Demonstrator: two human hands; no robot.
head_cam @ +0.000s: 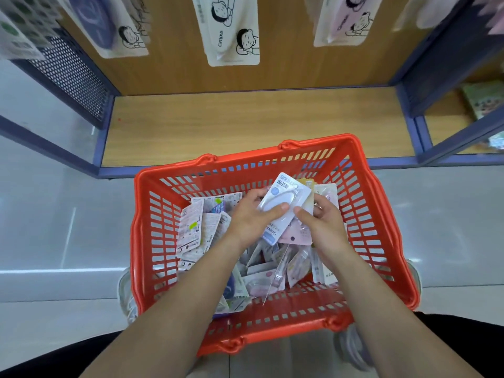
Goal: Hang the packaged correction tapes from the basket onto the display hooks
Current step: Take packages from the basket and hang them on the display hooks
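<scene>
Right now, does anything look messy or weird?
Only inside the basket: its packs lie in a jumbled heap, tilted every way, some face down. The hanging packs above look tidy.

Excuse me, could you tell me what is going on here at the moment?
A person reaches with both hands into a red slatted plastic basket full of loose packaged correction tapes. The left hand grips a white and pale-blue blister pack, thumb across its front, just above the heap. The right hand holds a pink pack beneath it, with others behind. Similar hanging white packs are already on the wooden display above; the ones in hand are not yet hung.
</scene>
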